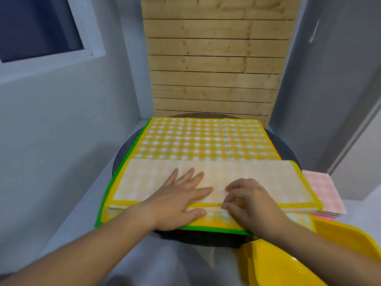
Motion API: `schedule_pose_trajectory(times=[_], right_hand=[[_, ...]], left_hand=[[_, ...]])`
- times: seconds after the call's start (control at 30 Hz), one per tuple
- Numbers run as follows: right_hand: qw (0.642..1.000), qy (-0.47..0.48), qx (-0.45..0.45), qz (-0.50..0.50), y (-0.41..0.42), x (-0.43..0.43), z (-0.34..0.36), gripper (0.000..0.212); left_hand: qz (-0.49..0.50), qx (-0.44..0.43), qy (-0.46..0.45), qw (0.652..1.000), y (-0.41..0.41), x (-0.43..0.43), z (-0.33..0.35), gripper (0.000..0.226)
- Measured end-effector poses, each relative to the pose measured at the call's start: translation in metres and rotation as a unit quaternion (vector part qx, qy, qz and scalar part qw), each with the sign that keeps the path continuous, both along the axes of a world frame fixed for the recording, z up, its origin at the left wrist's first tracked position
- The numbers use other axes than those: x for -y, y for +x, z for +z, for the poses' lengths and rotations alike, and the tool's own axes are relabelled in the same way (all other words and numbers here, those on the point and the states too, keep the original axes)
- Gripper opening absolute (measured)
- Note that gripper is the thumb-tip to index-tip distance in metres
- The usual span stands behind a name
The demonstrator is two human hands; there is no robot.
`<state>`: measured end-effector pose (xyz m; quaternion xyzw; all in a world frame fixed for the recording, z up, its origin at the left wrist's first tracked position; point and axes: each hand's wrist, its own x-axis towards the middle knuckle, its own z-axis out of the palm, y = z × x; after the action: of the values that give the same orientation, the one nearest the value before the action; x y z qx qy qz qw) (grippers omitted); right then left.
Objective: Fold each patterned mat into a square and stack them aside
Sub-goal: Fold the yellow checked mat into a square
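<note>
A yellow checked mat [206, 139] with a yellow border lies on a round dark table [288, 149]. Its near part is folded over, showing a pale underside strip [257, 178]. My left hand [177, 195] lies flat with straight fingers on that folded strip. My right hand [245, 197] has curled fingers pinching the folded near edge of the yellow mat. Under it lies a green-bordered mat [115, 182], showing along the left and near sides. A folded pink checked mat [323, 188] lies to the right.
A yellow plastic tray [309, 256] sits at the near right, partly over the table's edge. A wooden slatted panel [214, 58] stands behind the table. Grey walls close in on both sides, with a window [37, 25] at the upper left.
</note>
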<state>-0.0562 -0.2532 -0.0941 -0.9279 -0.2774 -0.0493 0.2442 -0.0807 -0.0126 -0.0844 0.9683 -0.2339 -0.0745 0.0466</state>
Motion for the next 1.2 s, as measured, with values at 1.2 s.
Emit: schedule_pose_trajectory(times=[1.2], right_hand=[[0.990,-0.140,-0.014,0.032,0.071,-0.028,-0.017,0.058]], left_hand=[[0.143,0.008,-0.118,0.983,0.021,0.008,0.001,0.062]])
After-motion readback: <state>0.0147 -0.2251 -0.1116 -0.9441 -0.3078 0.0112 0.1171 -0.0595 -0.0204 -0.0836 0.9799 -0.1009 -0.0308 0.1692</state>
